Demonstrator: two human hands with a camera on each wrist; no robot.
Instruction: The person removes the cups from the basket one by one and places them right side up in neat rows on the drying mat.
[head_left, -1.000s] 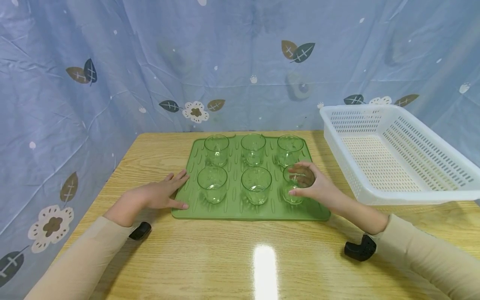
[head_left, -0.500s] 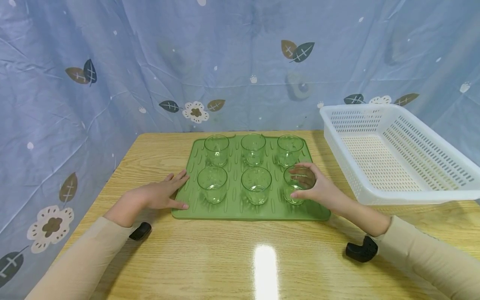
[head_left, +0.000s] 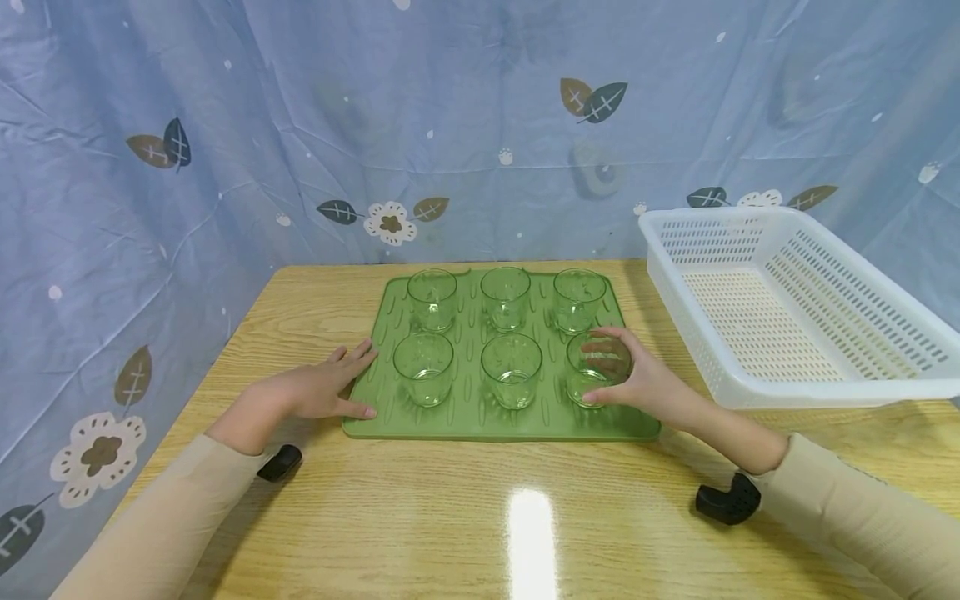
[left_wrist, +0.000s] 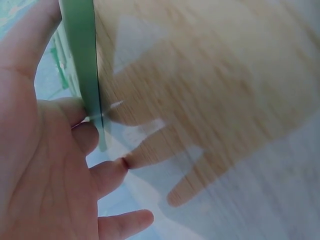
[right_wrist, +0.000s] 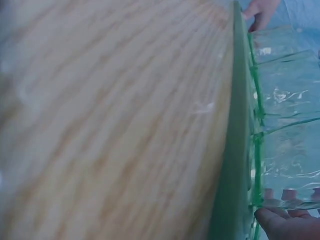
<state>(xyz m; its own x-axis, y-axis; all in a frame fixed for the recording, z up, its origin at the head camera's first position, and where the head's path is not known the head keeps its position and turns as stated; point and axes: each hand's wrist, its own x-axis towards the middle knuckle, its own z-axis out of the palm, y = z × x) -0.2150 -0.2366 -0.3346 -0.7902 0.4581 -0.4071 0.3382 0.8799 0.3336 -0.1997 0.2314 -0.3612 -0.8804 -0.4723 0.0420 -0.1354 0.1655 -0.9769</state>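
In the head view, clear glass cups stand upright in two rows on a ribbed green mat (head_left: 467, 427). My right hand (head_left: 651, 383) holds the front-right glass (head_left: 579, 377) from its right side, fingers round the far side and thumb low at the front. The right wrist view shows the thumb (right_wrist: 282, 225) close to the mat. On the mat's left edge rests my left hand (head_left: 318, 392), fingers spread and thumb apart, nearest the front-left glass (head_left: 424, 371). In the left wrist view, the left fingers lie at the mat's raised edge (left_wrist: 80, 45).
A white slotted plastic basket (head_left: 693, 329) stands right of the mat, at the back of the wooden table (head_left: 420, 517). Behind hangs a blue curtain (head_left: 480, 108) with leaves and flowers. A black wrist device (head_left: 729, 500) sits below the right wrist.
My right thumb has slid slightly down along the front of the glass, and the right wrist has shifted a little rightward. The left hand and the other glasses stay put.
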